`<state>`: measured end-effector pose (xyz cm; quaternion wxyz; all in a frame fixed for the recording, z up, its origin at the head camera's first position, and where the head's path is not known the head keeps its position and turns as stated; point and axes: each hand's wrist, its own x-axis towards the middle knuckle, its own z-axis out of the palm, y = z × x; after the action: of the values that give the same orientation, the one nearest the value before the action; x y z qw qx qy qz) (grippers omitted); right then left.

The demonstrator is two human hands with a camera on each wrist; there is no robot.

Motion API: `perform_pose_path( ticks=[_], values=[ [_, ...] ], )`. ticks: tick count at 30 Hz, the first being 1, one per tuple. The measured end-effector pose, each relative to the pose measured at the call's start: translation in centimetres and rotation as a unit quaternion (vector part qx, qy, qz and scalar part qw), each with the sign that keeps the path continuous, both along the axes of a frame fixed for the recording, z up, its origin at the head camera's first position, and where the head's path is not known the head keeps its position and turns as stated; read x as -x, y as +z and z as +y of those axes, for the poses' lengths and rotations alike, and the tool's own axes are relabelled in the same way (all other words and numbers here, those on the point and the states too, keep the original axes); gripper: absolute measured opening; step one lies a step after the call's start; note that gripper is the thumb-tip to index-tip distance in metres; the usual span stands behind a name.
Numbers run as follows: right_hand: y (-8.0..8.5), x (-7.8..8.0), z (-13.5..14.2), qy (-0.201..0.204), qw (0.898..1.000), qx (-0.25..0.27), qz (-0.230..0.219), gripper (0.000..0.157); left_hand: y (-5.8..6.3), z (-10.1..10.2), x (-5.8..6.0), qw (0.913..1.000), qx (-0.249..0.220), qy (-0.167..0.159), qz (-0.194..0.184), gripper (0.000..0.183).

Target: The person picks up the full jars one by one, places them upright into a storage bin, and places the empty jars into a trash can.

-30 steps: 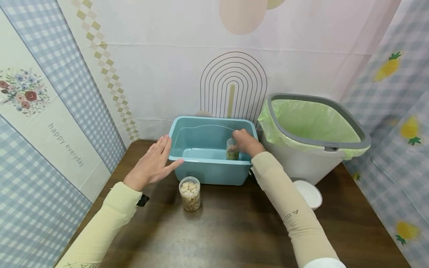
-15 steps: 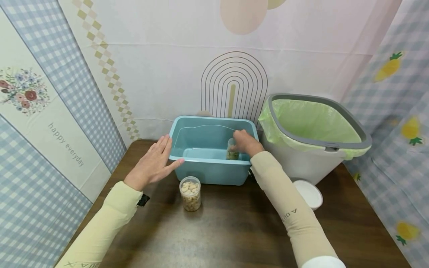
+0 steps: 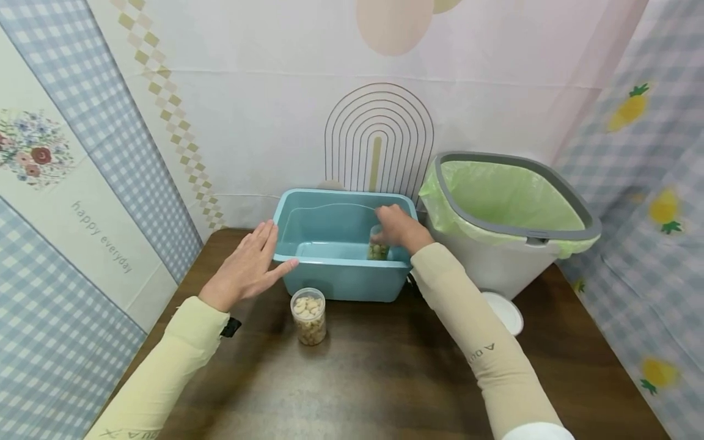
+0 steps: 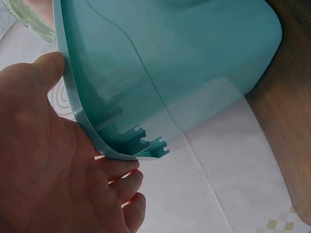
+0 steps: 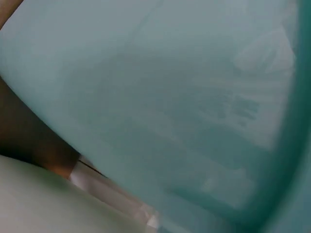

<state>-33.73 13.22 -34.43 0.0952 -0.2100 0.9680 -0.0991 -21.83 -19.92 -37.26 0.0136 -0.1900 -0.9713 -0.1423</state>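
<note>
A blue-green plastic tub [image 3: 341, 281] stands near the back of the table. Inside its right part, my right hand [image 3: 404, 229] grips a clear jar [image 3: 377, 251] of small green pieces, partly covered by the fingers. My left hand [image 3: 242, 269] touches the tub's left rim with fingers extended; in the left wrist view the thumb [image 4: 51, 68] lies against that rim. In front of the tub, a second clear jar [image 3: 309, 318], lidless, is full of pale cashew-like nuts. Tub plastic [image 5: 160, 111] fills most of the right wrist view, hiding the right fingers and jar.
To the right of the tub stands a white bin [image 3: 478, 263] with a grey rim and green liner. A round white lid [image 3: 505, 313] lies at its foot. Patterned cloth [image 3: 264, 122] hangs behind the dark wooden table [image 3: 352, 379].
My right hand has risen slightly with the jar inside the tub. The head view has shifted a little. The left hand keeps its place at the rim.
</note>
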Motion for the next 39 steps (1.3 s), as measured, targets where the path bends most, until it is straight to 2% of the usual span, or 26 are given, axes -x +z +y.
perform_pose_path(
  ticks=[14, 23, 39],
  values=[
    [4.5, -2.8, -0.4, 0.061, 0.998, 0.025, 0.015, 0.074, 0.1, 0.0, 0.2, 0.9999, 0.005, 0.004, -0.013, 0.096],
    [6.9, -5.8, -1.7, 0.122, 0.992, 0.034, 0.023, 0.074, 0.3, -0.1, 0.1, 1.0000, 0.003, 0.003, -0.009, 0.097],
    [7.8, -10.0, -4.3, 0.198, 0.979, 0.040, 0.003, 0.070, 0.2, -0.1, 0.0, 0.9999, 0.005, 0.001, -0.014, 0.097]
  ],
)
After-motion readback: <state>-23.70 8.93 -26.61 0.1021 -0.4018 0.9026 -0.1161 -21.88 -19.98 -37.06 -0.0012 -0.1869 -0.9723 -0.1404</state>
